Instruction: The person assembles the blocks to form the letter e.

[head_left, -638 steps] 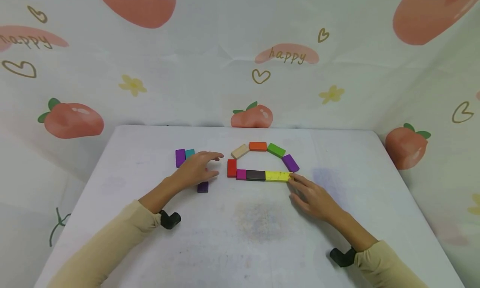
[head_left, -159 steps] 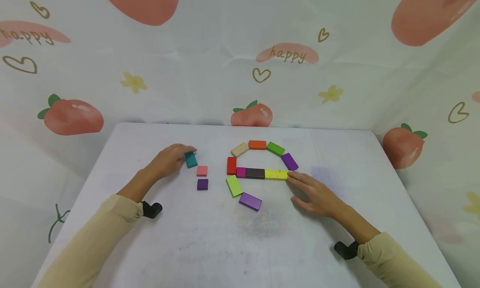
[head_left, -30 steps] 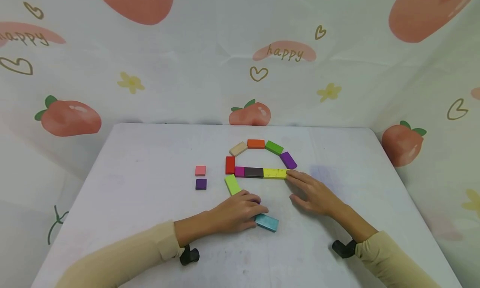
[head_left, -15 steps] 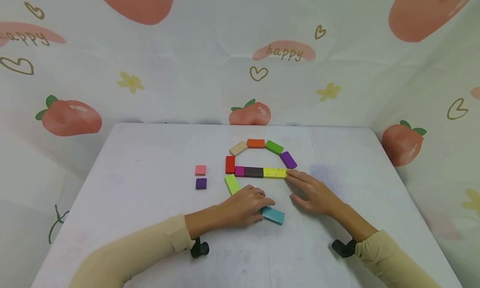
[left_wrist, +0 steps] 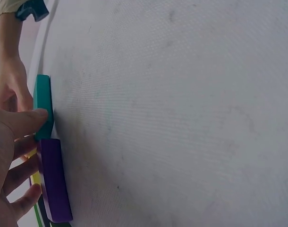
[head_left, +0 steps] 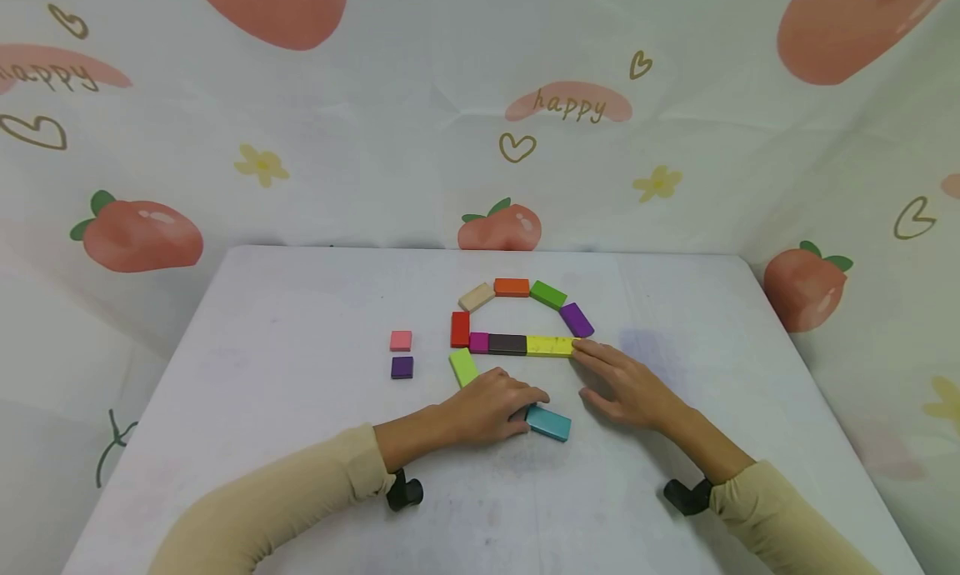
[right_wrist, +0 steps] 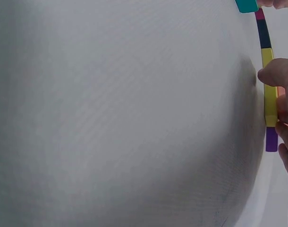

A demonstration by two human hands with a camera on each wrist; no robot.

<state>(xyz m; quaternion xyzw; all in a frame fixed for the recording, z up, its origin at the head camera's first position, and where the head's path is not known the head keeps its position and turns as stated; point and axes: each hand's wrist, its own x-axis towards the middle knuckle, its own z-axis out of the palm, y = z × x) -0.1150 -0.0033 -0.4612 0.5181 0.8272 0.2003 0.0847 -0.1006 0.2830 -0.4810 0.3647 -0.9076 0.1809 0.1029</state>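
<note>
My left hand (head_left: 491,408) pinches one end of a teal block (head_left: 550,423) between thumb and index finger; the block lies on the table. In the left wrist view, a purple block (left_wrist: 54,179) meets the teal block end to end, beside the other fingers. The left hand hides that purple block in the head view. A lime block (head_left: 463,367) lies just behind this hand. My right hand (head_left: 626,387) rests with relaxed fingers, its fingertips touching the right end of a yellow block (head_left: 550,347).
A dark block (head_left: 507,345) and a magenta block (head_left: 479,343) continue the yellow row leftward. Red (head_left: 460,330), beige (head_left: 477,297), orange (head_left: 512,287), green (head_left: 548,295) and purple blocks arch behind it. Pink (head_left: 401,341) and dark purple squares (head_left: 402,367) lie to the left.
The lime and purple blocks came below the row, then the teal block from the left. Over the last second my left hand has moved the teal block right and slightly away. The right hand stays put.
</note>
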